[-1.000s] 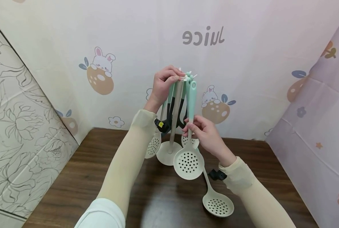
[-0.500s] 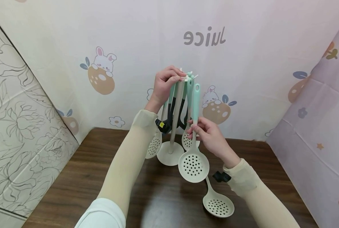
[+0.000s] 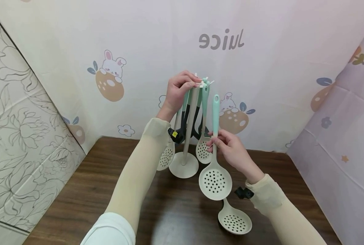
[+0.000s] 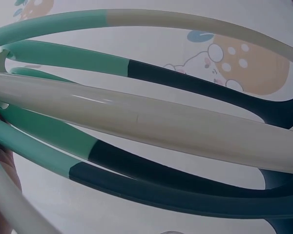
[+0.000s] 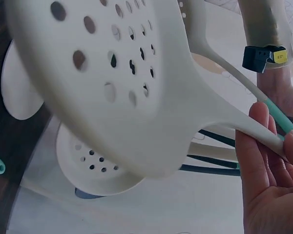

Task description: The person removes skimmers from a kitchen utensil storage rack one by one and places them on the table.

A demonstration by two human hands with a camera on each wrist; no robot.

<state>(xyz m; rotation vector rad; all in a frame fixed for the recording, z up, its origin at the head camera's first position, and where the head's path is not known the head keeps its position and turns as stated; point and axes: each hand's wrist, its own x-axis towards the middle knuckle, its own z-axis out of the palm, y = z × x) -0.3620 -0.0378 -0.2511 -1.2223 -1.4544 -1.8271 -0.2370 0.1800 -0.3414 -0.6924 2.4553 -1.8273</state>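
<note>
Near the top of a cream utensil stand (image 3: 190, 119), my left hand (image 3: 180, 90) grips the stand's upper end with thumb and fingers. My right hand (image 3: 230, 146) pinches a cream skimmer (image 3: 215, 185) by its stem, below the mint handle. The skimmer hangs upright in front of the stand, its perforated bowl down and its handle end apart from the hooks. In the right wrist view the bowl of this skimmer (image 5: 176, 102) looms large, thumb and fingers on its stem. The left wrist view shows the stand's pole (image 4: 136, 112) among mint handles; the left fingers are mostly hidden there.
Several utensils hang from the stand, including a slotted spoon (image 3: 204, 151) at right and another perforated utensil (image 3: 166, 157) at left. A second skimmer (image 3: 235, 220) lies on the dark wooden table (image 3: 157, 211) at front right. A printed curtain (image 3: 151, 41) stands behind.
The right hand has moved the skimmer rightward and slightly down, away from the stand, uncovering the hanging slotted spoon. The left hand has kept its hold at the top.
</note>
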